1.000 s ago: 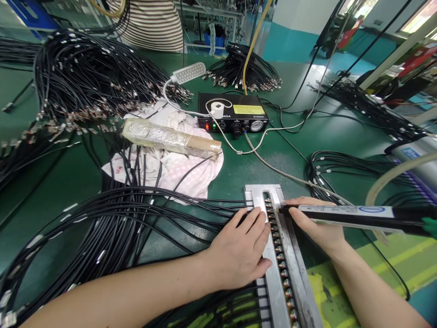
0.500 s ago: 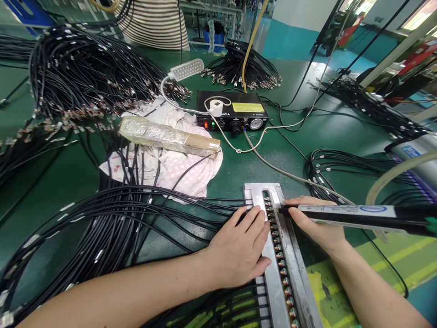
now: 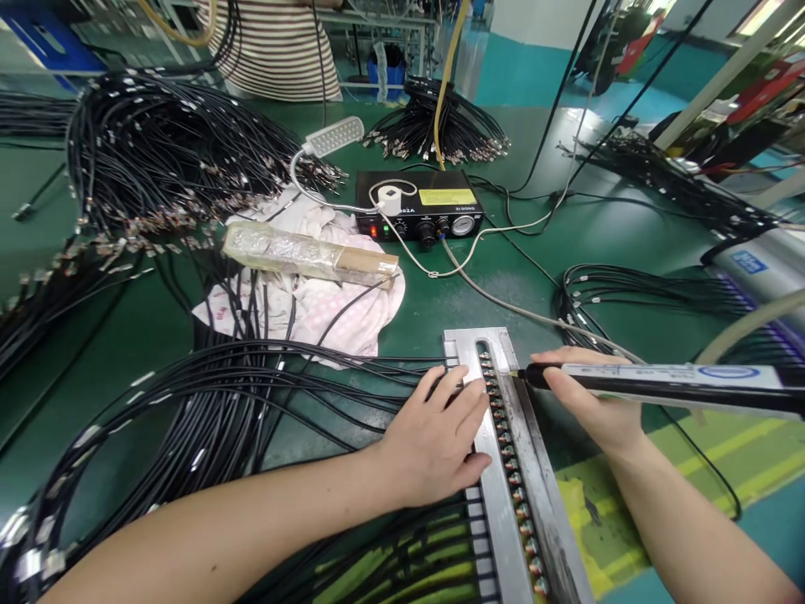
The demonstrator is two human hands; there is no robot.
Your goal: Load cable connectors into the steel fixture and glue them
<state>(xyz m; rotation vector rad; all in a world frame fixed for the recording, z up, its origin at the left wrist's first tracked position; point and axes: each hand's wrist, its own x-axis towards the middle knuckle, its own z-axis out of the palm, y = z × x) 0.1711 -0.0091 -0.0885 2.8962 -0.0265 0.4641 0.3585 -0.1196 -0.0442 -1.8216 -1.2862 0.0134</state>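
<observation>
My right hand (image 3: 584, 403) is shut on a slim black-and-white dispensing syringe (image 3: 667, 378), its fine tip just above the slot of an aluminium fixture (image 3: 496, 495). A row of small metal cable connectors (image 3: 506, 445) sits along that slot. My left hand (image 3: 433, 445) lies flat on the fixture's left rail, fingers slightly apart, over the ends of many black cables (image 3: 207, 403). These cables fan out to the left across the bench. The syringe tip and the connectors do not visibly touch.
The green bench holds a black dispenser controller (image 3: 418, 205), a gooseneck LED lamp (image 3: 333, 137), a pale cloth (image 3: 327, 310) under a foil-wrapped package (image 3: 308, 260), and several cable bundles (image 3: 176, 143). A person in a striped top (image 3: 270, 50) stands beyond the bench.
The whole scene sits slightly higher in the view as my head has shifted. Both hands stay in the same place on the fixture, and the syringe remains in my right hand.
</observation>
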